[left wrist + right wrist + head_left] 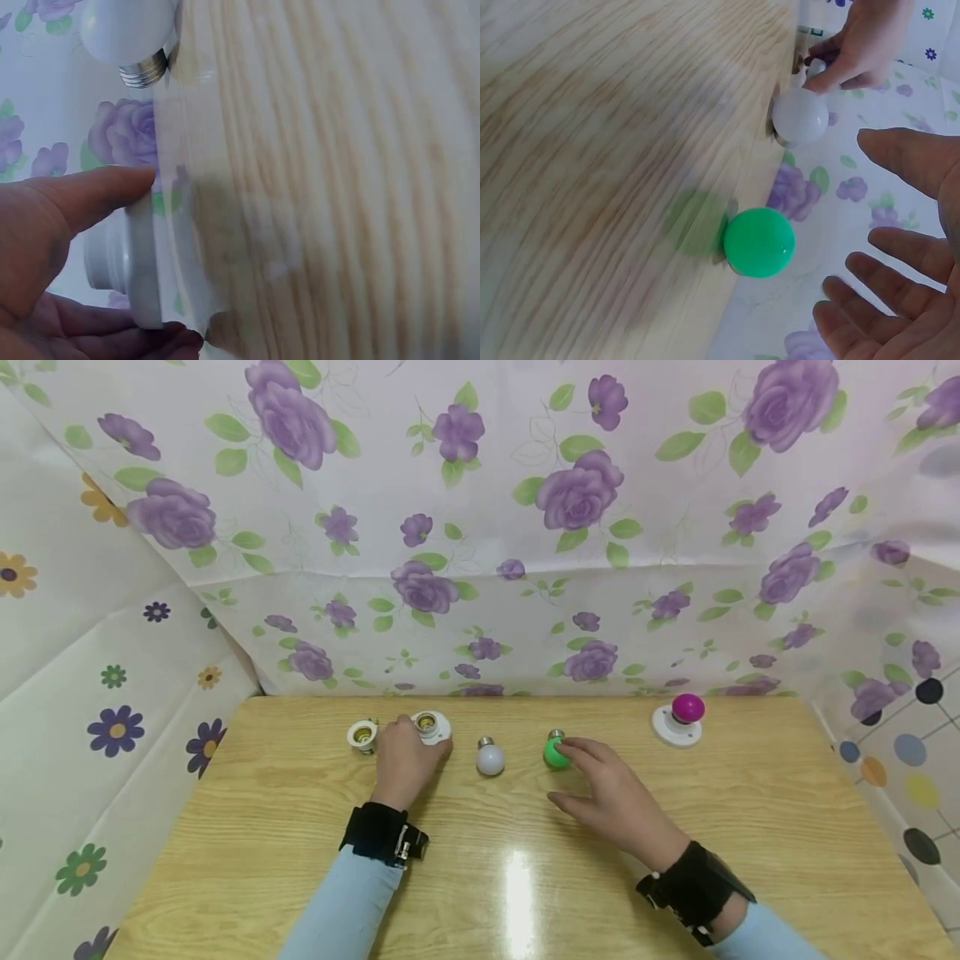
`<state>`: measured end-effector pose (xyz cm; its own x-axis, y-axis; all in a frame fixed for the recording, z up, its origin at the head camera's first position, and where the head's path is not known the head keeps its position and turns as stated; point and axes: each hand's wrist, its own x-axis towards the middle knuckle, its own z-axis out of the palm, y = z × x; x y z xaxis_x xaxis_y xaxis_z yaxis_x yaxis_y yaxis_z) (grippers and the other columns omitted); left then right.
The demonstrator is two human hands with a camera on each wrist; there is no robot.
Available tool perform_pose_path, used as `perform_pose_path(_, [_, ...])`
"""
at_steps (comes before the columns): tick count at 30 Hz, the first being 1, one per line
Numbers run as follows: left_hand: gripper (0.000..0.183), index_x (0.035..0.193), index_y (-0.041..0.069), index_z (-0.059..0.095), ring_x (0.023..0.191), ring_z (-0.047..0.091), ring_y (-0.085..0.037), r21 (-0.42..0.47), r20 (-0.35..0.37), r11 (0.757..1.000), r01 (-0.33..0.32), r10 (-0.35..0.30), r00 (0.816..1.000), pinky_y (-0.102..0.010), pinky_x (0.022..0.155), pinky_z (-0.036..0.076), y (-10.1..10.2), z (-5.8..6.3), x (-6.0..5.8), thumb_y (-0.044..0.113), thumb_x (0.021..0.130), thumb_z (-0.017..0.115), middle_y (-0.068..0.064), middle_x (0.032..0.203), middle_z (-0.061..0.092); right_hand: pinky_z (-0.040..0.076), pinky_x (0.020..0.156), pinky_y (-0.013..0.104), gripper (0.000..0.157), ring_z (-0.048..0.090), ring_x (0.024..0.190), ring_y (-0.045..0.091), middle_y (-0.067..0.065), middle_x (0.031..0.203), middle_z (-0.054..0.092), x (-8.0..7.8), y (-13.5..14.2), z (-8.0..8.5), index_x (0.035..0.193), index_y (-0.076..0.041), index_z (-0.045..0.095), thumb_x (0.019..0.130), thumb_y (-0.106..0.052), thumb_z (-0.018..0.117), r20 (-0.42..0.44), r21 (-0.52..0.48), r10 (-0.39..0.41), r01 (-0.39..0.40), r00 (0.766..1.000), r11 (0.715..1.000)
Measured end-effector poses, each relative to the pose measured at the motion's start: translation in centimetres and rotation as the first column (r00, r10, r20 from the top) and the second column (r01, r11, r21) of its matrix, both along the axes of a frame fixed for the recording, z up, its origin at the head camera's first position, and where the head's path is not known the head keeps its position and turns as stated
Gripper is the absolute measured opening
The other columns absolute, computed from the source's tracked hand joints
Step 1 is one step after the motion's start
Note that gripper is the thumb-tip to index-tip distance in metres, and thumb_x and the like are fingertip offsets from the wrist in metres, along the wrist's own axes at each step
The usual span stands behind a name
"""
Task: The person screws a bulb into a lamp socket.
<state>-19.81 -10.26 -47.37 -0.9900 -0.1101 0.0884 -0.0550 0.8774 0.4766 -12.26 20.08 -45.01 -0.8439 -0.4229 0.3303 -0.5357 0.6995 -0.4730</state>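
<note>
My left hand [403, 762] pinches a round white lamp holder [439, 732] between thumb and fingers. In the left wrist view the thumb lies on one edge of the holder's base [144, 277], with fingers at the opposite edge. Whether the base touches the table cannot be told. My right hand [611, 797] is spread beside a green light bulb [554, 754]. The right wrist view shows its fingers apart from the green bulb [759, 242], holding nothing. Between the hands lies a white light bulb [491, 760], its metal screw end toward the back.
Left of my left hand sits another white lamp holder [363, 737]. At the back right a magenta bulb [687, 707] stands upright in a white lamp holder [677, 733]. A flowered sheet [495, 635] hangs behind the wooden table [465, 860].
</note>
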Motion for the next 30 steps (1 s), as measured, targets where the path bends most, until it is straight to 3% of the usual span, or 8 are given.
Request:
perform_pose_path(3, [0.064, 0.106, -0.007, 0.053, 0.079, 0.056, -0.026, 0.068, -0.037, 0.998, -0.001, 0.004, 0.999, -0.035, 0.065, 0.049, -0.1, 0.3, 0.4, 0.041, 0.071, 0.077, -0.014, 0.088, 0.056, 0.036, 0.098, 0.034, 0.068, 0.04, 0.124, 0.019, 0.005, 0.137, 0.043, -0.2, -0.4, -0.1, 0.133, -0.009, 0.048, 0.078, -0.038, 0.074, 0.007, -0.003, 0.009, -0.009, 1.0, 1.0])
perform_pose_path(9, [0.063, 0.112, -0.001, 0.054, 0.085, 0.056, -0.021, 0.164, -0.115, 0.985, 0.055, -0.036, 0.993, -0.035, 0.073, 0.049, -0.4, 1.2, 1.5, 0.037, 0.069, 0.08, -0.009, 0.095, 0.059, 0.037, 0.096, 0.033, 0.067, 0.041, 0.124, 0.021, 0.009, 0.136, 0.044, -0.6, -1.5, -0.1, 0.134, -0.01, 0.048, 0.079, -0.038, 0.073, 0.028, -0.01, 0.015, -0.015, 1.0, 1.0])
perform_pose_path(14, [0.071, 0.123, -0.001, 0.05, 0.095, 0.056, -0.02, 0.206, -0.158, 0.97, 0.126, -0.094, 0.983, -0.036, 0.082, 0.048, -0.2, 2.4, 3.1, 0.036, 0.069, 0.08, -0.009, 0.107, 0.058, 0.038, 0.096, 0.035, 0.064, 0.041, 0.123, 0.02, 0.009, 0.134, 0.046, -0.7, -2.5, 0.2, 0.132, -0.011, 0.05, 0.08, -0.041, 0.072, 0.041, -0.009, -0.038, 0.039, 0.998, 0.999])
perform_pose_path(22, [0.074, 0.127, 0.004, 0.05, 0.103, 0.055, -0.019, 0.238, -0.208, 0.958, 0.162, -0.112, 0.972, -0.035, 0.086, 0.046, 1.0, 4.0, 5.3, 0.04, 0.069, 0.08, -0.006, 0.114, 0.057, 0.041, 0.093, 0.035, 0.06, 0.048, 0.116, 0.02, 0.006, 0.125, 0.054, -1.5, -4.4, 0.6, 0.127, -0.01, 0.055, 0.08, -0.045, 0.07, 0.093, -0.07, -0.141, 0.148, 0.986, 0.987])
perform_pose_path(26, [0.077, 0.13, 0.004, 0.048, 0.106, 0.053, -0.02, 0.247, -0.226, 0.955, 0.165, -0.109, 0.968, -0.037, 0.088, 0.045, 1.4, 4.4, 6.0, 0.044, 0.071, 0.077, -0.007, 0.118, 0.055, 0.043, 0.091, 0.037, 0.061, 0.049, 0.114, 0.022, 0.007, 0.123, 0.055, -1.7, -5.7, 0.8, 0.126, -0.008, 0.056, 0.08, -0.046, 0.07, 0.158, -0.09, -0.194, 0.21, 0.968, 0.974])
perform_pose_path(30, [0.078, 0.13, 0.003, 0.048, 0.108, 0.052, -0.021, 0.248, -0.238, 0.955, 0.166, -0.106, 0.965, -0.037, 0.088, 0.044, 1.6, 4.6, 6.3, 0.044, 0.071, 0.077, -0.008, 0.119, 0.055, 0.037, 0.097, 0.04, 0.064, 0.048, 0.116, 0.023, 0.008, 0.123, 0.056, -1.9, -6.9, 0.9, 0.126, -0.007, 0.055, 0.08, -0.05, 0.068, 0.205, -0.07, -0.223, 0.241, 0.953, 0.968])
